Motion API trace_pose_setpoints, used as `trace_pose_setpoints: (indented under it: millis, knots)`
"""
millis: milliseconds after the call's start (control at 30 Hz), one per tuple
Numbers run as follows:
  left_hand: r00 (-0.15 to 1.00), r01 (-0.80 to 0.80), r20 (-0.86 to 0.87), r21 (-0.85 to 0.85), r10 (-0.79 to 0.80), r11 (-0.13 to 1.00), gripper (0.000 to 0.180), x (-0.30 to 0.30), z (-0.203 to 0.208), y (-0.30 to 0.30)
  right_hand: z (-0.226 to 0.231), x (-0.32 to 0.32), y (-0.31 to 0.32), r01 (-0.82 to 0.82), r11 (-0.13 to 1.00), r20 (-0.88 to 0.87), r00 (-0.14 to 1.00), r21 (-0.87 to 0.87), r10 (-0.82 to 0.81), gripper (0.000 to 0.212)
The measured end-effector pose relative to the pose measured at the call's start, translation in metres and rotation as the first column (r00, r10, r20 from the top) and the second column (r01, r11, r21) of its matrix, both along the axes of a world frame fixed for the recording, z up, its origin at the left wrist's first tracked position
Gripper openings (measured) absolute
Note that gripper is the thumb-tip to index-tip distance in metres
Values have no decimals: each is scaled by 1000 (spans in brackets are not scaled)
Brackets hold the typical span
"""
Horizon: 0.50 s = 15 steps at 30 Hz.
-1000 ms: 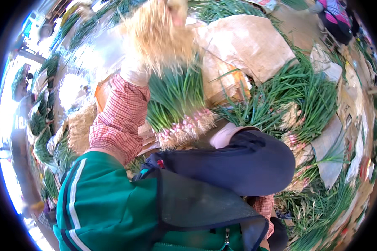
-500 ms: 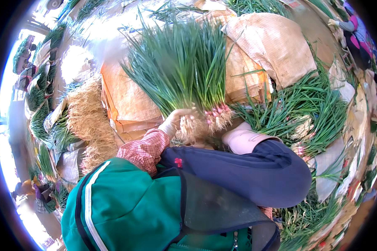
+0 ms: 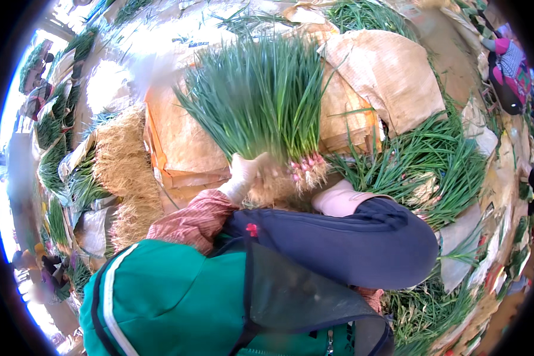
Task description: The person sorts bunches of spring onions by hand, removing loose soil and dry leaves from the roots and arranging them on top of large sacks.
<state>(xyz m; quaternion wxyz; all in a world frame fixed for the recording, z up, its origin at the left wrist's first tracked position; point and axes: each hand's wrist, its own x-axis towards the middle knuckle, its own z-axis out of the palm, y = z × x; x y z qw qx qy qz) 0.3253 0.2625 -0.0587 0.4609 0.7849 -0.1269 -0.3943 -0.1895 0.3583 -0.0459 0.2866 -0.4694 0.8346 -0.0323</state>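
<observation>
My left hand, in a pale glove, is at the root end of a broad bunch of scallions. Thumb and fingers stand apart against the left part of the bunch, slightly blurred. Green tops fan away from me; pinkish bulbs and pale roots point toward me. The bunch lies across stacked tan woven sacks. My right hand is out of sight; only a bit of its checked sleeve shows beside my knee.
A folded woven sack covers the stack's right side. Loose scallions are heaped at right. Rows of bundles with tan roots stand at left. My bent leg and pink boot are close in front. Another person is far right.
My left hand has shifted slightly left, and its fingers, curled over the roots before, now look straighter. The scallions have barely moved. The distant person at right appears lower in view.
</observation>
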Motion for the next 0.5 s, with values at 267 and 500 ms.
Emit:
trace_pose_setpoints:
  millis: [267, 500]
  knots:
    - [813, 128, 263, 790, -520, 599, 107, 14, -76, -81, 6, 2, -31, -19, 1000, -8, 1000, -21, 19, 46]
    - [-475, 57, -139, 980, -869, -189, 49, 148, -171, -56, -13, 28, -72, -25, 999, 171, 985, -39, 32, 46]
